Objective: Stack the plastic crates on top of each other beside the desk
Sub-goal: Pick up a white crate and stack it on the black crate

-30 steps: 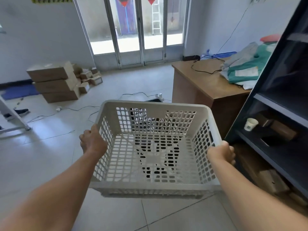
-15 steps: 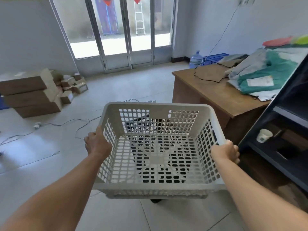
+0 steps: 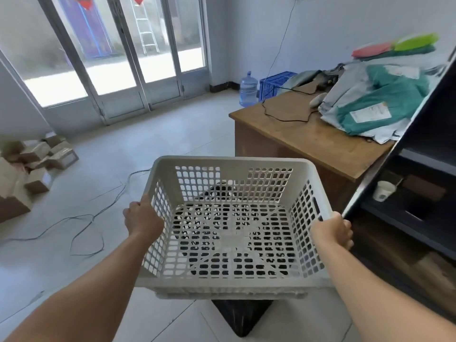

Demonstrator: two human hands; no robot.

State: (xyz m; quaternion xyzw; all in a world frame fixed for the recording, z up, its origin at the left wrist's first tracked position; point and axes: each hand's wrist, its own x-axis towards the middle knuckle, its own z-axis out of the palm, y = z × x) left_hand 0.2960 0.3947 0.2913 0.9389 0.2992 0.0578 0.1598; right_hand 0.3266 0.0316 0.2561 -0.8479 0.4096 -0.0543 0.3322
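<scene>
I hold a white perforated plastic crate [image 3: 229,164] in the air in front of me, open side up and empty. My left hand [image 3: 142,218] grips its left rim and my right hand [image 3: 332,230] grips its right rim. A black crate [image 3: 243,317] stands on the floor right under it, seen through the holes and below the white crate's near edge. The wooden desk [image 3: 308,141] is just to the right and beyond. A blue crate [image 3: 274,83] sits on the floor behind the desk.
A dark shelf unit [image 3: 407,193] with a paper cup [image 3: 382,191] fills the right side. Parcels in green and grey bags [image 3: 375,107] lie on the desk. Cardboard boxes [image 3: 37,159] and cables [image 3: 86,223] lie on the tiled floor at left. A water bottle [image 3: 248,91] stands by the far wall.
The view has swung to the right, so the desk and blue crate show more. The white crate has come over the black crate on the floor. Both hands keep their grip.
</scene>
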